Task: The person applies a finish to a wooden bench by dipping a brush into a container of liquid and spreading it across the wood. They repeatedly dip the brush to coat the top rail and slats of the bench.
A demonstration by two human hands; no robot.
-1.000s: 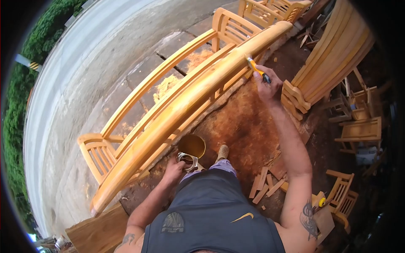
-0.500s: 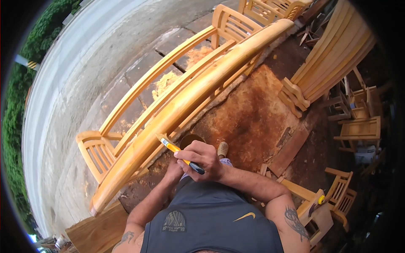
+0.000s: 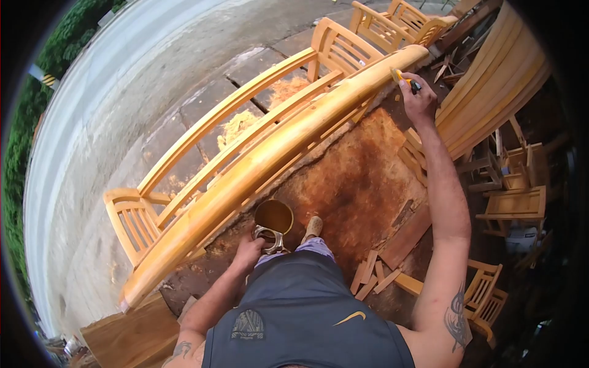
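A long wooden bench (image 3: 270, 162) lies slantwise across the view, its broad curved top rail towards me. My right hand (image 3: 420, 101), arm stretched out, is closed around a paintbrush (image 3: 405, 80) with a yellow and black handle. The bristles meet the rail near its far right end. Low in front of my body, my left hand (image 3: 250, 247) grips the handle of a round pot (image 3: 274, 216). Brownish-yellow liquid shows inside the pot, which hangs close to the near side of the rail.
Curved wooden boards (image 3: 497, 80) stand stacked at the right. Wooden chairs (image 3: 392, 27) are at the far end, with more small furniture (image 3: 512, 199) at the right. Scrap wood (image 3: 374, 273) lies near my foot (image 3: 313, 227). Sawdust (image 3: 239, 126) covers parts of the paving. A road runs along the left.
My right hand has swung from in front of my body out to the rail's far right end, carrying the paintbrush. My left hand and the pot, earlier mostly hidden, now show plainly.
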